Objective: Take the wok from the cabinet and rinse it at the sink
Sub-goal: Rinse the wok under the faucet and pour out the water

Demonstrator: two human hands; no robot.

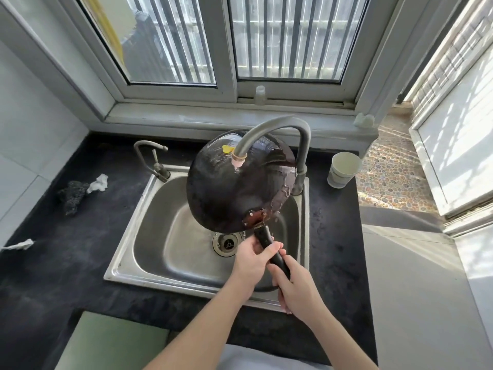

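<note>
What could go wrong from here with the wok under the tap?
1. The wok is held upside down close under the faucet spout; lifting it could knock the spout.
2. Both the left hand and right hand grip one wet handle; it might slip into the sink.
3. Water running off the dome could splash toward the paper cup.

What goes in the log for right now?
step: rinsing | wok: tilted under tap, over sink | left hand: on handle | right hand: on handle
</note>
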